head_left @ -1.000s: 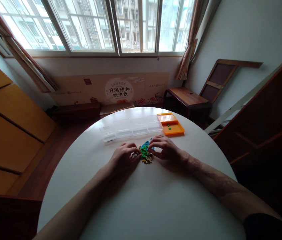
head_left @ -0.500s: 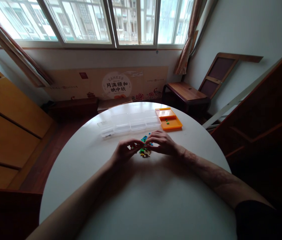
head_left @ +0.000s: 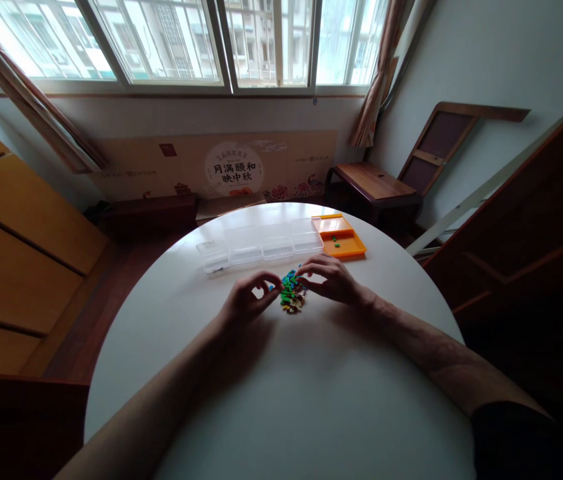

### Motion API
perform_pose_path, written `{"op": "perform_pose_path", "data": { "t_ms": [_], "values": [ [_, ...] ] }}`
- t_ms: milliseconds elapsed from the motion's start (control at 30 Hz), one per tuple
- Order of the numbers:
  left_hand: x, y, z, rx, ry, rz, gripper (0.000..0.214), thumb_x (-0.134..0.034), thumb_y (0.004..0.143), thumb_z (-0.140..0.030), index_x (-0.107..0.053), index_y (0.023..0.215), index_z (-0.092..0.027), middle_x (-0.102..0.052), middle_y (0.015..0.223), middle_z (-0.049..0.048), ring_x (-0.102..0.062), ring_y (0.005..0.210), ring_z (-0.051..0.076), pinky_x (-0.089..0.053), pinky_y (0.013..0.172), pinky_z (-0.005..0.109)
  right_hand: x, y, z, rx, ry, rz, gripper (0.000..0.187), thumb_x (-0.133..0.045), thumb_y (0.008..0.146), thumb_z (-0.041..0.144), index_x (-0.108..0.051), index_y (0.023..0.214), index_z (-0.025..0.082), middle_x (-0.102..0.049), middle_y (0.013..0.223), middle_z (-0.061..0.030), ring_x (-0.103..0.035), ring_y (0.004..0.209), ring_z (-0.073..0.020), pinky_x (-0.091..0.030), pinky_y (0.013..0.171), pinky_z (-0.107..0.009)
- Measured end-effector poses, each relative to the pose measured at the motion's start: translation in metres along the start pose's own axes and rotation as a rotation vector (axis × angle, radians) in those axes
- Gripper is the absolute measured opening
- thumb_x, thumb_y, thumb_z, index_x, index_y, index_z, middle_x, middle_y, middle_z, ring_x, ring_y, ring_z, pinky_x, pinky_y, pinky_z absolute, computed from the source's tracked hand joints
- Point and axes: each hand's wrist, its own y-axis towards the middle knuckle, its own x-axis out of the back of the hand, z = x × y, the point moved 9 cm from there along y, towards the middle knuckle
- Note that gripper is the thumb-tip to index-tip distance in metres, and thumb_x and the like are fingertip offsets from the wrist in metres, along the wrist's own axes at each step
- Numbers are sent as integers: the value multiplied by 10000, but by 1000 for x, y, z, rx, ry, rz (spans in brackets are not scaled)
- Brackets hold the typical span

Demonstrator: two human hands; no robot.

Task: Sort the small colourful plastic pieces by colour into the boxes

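Observation:
A small pile of tiny building bricks point(head_left: 292, 293), green, blue, yellow and brown, lies on the white round table point(head_left: 281, 387). At the pile's left edge is my left hand point(head_left: 250, 297), thumb and forefinger pinched together; whatever is between the tips is too small to make out. My right hand point(head_left: 332, 279) hovers at the pile's right side, fingers curved, with a small gap between thumb and forefinger. Beyond it stands an orange tray point(head_left: 356, 248) holding a few green bricks point(head_left: 336, 245).
A row of clear plastic compartments point(head_left: 261, 243) stretches left from the orange tray along the table's far side. Past the table are a wooden chair point(head_left: 376, 181), a printed cardboard panel point(head_left: 281, 157) and a window. A wooden cabinet point(head_left: 16, 253) stands at the left.
My hands have drawn apart; their fingertips met over the pile before. More of the bricks now shows between them. The view has shifted slightly.

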Motion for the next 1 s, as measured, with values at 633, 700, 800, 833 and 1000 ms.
{"op": "perform_pose_path", "data": {
  "t_ms": [633,700,800,833,1000],
  "values": [
    [6,-10,0,-149,459,240,122,-716,851,-213,-767,955,-251,-763,983,16,-634,772,184,-478,756,313,61,-46,-110,-641,-460,-268,127,-666,957,315,-762,988,238,-807,1086,-71,-677,1053,-322,-472,1079,-507],
    [5,-10,1,-144,452,243,122,-707,863,-190,-779,938,-253,-781,1002,16,-653,787,183,-486,768,314,56,-40,-102,-597,-449,-246,115,-656,968,306,-751,966,240,-804,1059,-70,-682,1047,-315,-476,1092,-502],
    [5,-10,1,-150,454,224,111,-707,892,-195,-791,939,-252,-792,996,21,-662,792,181,-488,767,314,54,-34,-91,-543,-433,-239,115,-647,985,298,-736,933,247,-795,1019,-61,-689,1032,-306,-486,1094,-501],
    [5,-9,1,-153,454,213,97,-709,909,-211,-793,941,-249,-790,988,26,-657,782,177,-485,757,312,54,-32,-88,-524,-423,-242,115,-646,988,291,-732,925,249,-793,1014,-59,-692,1031,-304,-489,1096,-503],
    [10,-4,3,-92,327,129,162,-683,1014,-311,-789,938,-216,-744,933,40,-593,683,131,-475,684,283,44,-15,-56,-343,-299,-208,89,-654,1002,251,-738,973,256,-786,1051,-59,-697,1061,-291,-517,1086,-501]
  ]
}}
